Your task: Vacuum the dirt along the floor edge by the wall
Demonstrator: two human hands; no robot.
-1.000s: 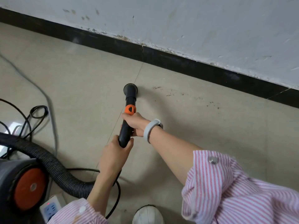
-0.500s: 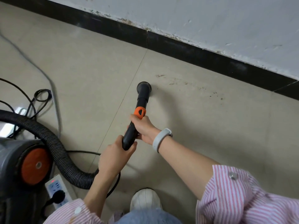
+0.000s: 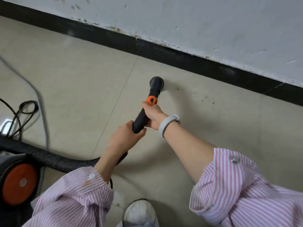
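A black vacuum wand (image 3: 148, 105) with an orange collar points at the beige tiled floor, its round nozzle (image 3: 156, 82) resting on the tile a short way from the black skirting (image 3: 188, 63). My right hand (image 3: 153, 114) grips the wand just below the collar. My left hand (image 3: 124, 136) holds the wand's lower end where the ribbed hose (image 3: 49, 158) joins. Dark specks of dirt (image 3: 206, 98) lie on the floor to the right of the nozzle, near the skirting.
The vacuum body with an orange wheel (image 3: 18, 184) sits at the lower left. Black cables (image 3: 23, 112) and a grey cord (image 3: 41, 102) trail across the floor on the left. My white shoe (image 3: 139, 212) is at the bottom. A scuffed white wall (image 3: 213, 22) rises above the skirting.
The nozzle has travelled right along the floor toward the wall, covering the spot where the left dirt marks were. Both hands moved with the wand.
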